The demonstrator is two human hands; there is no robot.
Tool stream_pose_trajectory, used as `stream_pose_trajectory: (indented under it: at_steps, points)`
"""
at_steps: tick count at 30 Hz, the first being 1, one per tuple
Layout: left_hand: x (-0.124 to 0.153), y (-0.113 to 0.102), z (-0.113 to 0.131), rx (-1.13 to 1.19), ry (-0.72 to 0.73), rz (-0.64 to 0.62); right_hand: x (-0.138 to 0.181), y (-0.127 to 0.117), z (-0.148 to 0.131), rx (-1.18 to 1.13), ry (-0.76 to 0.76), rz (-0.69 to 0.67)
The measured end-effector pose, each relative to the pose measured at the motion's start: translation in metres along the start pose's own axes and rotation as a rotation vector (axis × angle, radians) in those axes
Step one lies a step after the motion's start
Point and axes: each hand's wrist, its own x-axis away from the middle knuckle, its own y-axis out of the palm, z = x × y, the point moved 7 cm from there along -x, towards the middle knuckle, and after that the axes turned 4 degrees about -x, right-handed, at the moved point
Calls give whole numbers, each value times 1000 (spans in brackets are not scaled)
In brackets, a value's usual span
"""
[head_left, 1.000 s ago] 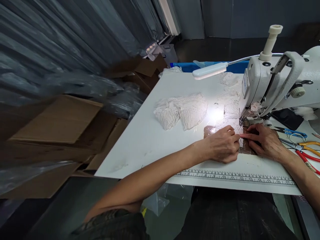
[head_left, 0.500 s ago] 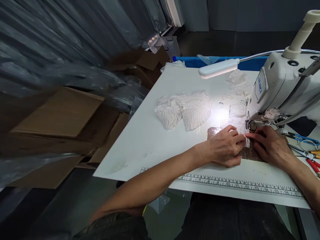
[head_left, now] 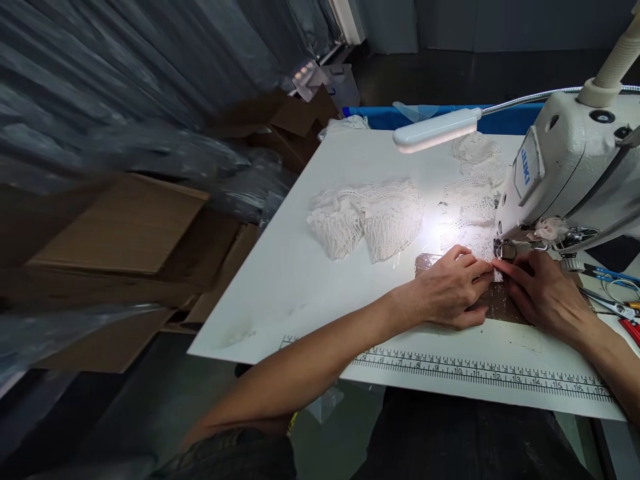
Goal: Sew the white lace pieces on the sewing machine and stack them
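Note:
The white lace strip (head_left: 470,235) runs across the table from the far side to under the presser foot of the sewing machine (head_left: 560,153). My left hand (head_left: 456,288) is bent over the strip's near end, its fingers closed at the left edge of the lace. Just right of it, my right hand (head_left: 547,293) pinches the same end from the other side, in front of the needle area. The fingertips of both hands almost meet, and they partly hide the lace. Beneath the hands lies a brown plate (head_left: 505,308).
A gathered white lace piece (head_left: 370,217) lies left of the strip. A lamp (head_left: 437,131) on a flexible neck hangs above the table. Scissors (head_left: 610,303) and other tools lie at the right. A printed ruler (head_left: 450,367) follows the front edge. Cardboard boxes (head_left: 120,223) stand left.
The near end of the lace has moved away from me toward the presser foot, so less of it shows between my hands. My hands stay close together, and the view has shifted slightly.

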Motion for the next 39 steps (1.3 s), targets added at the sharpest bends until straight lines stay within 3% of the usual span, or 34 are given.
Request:
stream_pose_trajectory:
  at_steps: [12, 24, 29, 33, 39]
  points:
    - [-2, 3, -9, 61, -59, -11, 4, -8, -2, -34, -43, 15]
    - [-4, 5, -18, 100, -147, -27, -1, 1, -4, 128, 85, -63]
    - [-5, 7, -20, 90, -176, -80, 0, -4, -7, 168, 98, -2]
    - [-5, 7, -22, 100, -200, -88, 6, -9, 2, 14, 134, 50]
    - [-5, 13, -26, 128, -206, -94, -1, -19, 27, -432, 213, -32]
